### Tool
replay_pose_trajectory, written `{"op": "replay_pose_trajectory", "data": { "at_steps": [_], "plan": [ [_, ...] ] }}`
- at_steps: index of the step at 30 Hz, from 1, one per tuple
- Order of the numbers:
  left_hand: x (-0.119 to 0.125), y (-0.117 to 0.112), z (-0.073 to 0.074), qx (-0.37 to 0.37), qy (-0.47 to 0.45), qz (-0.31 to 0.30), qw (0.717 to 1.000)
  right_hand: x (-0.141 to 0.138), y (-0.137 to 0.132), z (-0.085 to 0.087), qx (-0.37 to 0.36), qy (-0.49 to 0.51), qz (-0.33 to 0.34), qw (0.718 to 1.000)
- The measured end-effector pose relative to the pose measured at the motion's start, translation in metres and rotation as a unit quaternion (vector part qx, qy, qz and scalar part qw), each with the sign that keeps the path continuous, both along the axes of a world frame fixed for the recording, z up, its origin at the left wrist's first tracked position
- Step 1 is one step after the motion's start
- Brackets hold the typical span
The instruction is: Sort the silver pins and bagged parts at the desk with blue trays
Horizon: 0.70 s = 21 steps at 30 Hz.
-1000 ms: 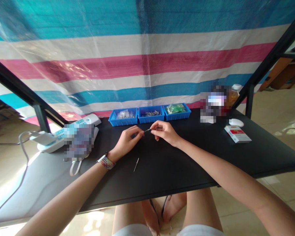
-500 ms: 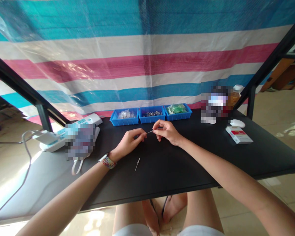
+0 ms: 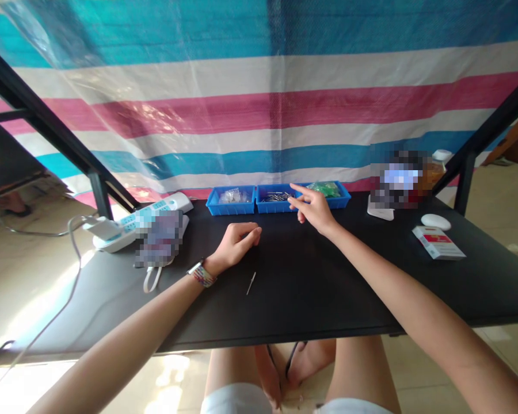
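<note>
My left hand point(image 3: 238, 244) is closed in the middle of the black table point(image 3: 311, 293), thumb against curled fingers. Whatever it holds is hidden. My right hand point(image 3: 315, 210) hangs by the middle blue bin point(image 3: 274, 207), index finger stretched over it and fingers apart, nothing visible in them. Thin silvery metal pins point(image 3: 277, 196) lie loose in that bin. On the table, nearer to me than my left hand, lies a single slim metal pin point(image 3: 251, 283), thicker at its far end.
Clear plastic bags lie in the left blue bin point(image 3: 231, 208); green bagged pieces fill the right bin point(image 3: 340, 202), partly behind my right hand. A white power strip point(image 3: 127, 227) and cable stand left. A small box point(image 3: 438, 243) and white mouse point(image 3: 435, 222) are at right.
My right hand has let go of the thin metal piece between both hands and moved away to the middle bin, fingers spreading. My left hand stays near its place. The view has shifted slightly.
</note>
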State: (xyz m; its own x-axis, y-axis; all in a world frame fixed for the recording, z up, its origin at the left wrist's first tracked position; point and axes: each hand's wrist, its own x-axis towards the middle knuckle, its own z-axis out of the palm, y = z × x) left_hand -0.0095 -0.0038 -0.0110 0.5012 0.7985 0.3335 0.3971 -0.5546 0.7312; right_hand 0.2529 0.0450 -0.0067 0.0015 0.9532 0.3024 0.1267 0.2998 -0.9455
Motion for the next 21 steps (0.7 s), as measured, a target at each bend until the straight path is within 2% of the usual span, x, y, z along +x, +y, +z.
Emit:
{"op": "replay_pose_trajectory", "data": {
  "at_steps": [2, 3, 5, 7, 9, 13, 17, 21],
  "plan": [
    [0.000, 0.000, 0.000, 0.003, 0.004, 0.001, 1.000, 0.001, -0.009, -0.002, 0.033, -0.089, -0.016, 0.995],
    [0.001, 0.000, 0.000, 0.004, 0.004, 0.003, 1.000, -0.001, -0.017, -0.004, 0.053, -0.126, -0.002, 0.991],
    [0.001, 0.001, -0.001, 0.004, -0.001, 0.008, 1.000, -0.012, -0.039, -0.005, 0.076, -0.176, 0.089, 0.977],
    [0.001, 0.002, -0.002, 0.001, -0.012, 0.016, 1.000, -0.027, -0.062, -0.007, 0.116, -0.209, 0.201, 0.950],
    [0.002, 0.002, -0.003, -0.007, -0.024, 0.023, 0.999, -0.041, -0.082, -0.008, 0.145, -0.241, 0.273, 0.920],
    [0.003, 0.001, -0.003, -0.020, -0.029, 0.031, 0.999, -0.055, -0.098, -0.011, 0.168, -0.316, 0.285, 0.889],
    [0.002, 0.002, -0.002, -0.030, -0.024, 0.021, 0.999, -0.052, -0.093, -0.012, 0.149, -0.301, 0.293, 0.895],
    [0.001, 0.004, -0.001, -0.051, -0.012, -0.027, 0.998, -0.043, -0.077, -0.018, 0.113, -0.215, 0.238, 0.940]
  ]
}}
